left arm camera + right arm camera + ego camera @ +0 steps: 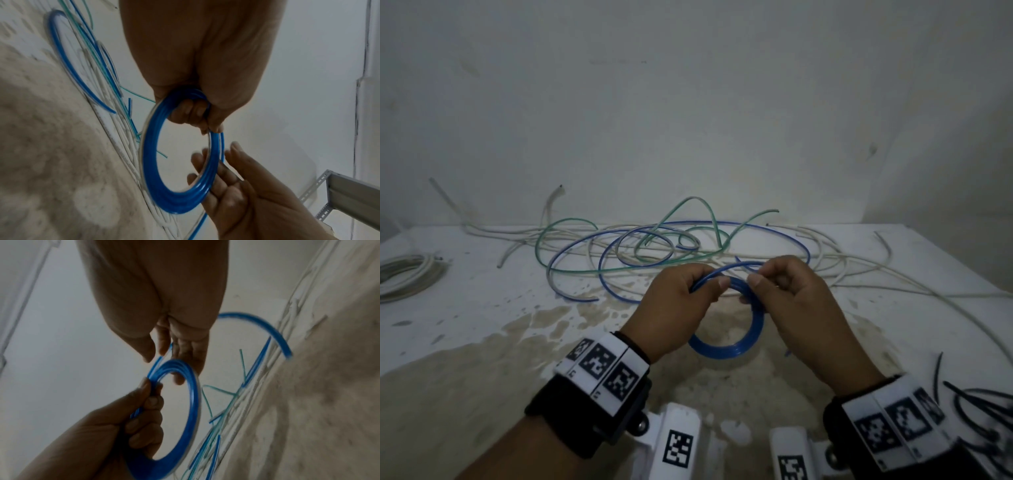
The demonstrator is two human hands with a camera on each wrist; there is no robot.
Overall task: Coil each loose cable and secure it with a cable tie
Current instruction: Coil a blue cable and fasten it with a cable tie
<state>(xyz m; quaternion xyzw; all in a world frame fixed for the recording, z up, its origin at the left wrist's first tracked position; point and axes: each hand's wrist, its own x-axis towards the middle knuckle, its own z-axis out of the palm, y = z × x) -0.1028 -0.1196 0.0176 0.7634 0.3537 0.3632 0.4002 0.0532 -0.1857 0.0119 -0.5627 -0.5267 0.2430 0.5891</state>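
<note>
The left hand (681, 301) grips the blue coil (726, 349) at its top, held above the stained desk (482, 329) near the front edge. The right hand (794, 301) pinches a blue strand beside it. Loose cables (640, 253) lie tangled toward the back edge.

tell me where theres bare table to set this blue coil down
Free: the stained patch between the white coil at the left edge and the left hand. Crowded: the far cable tangle, the white cables running right, the black ties near right.
</note>
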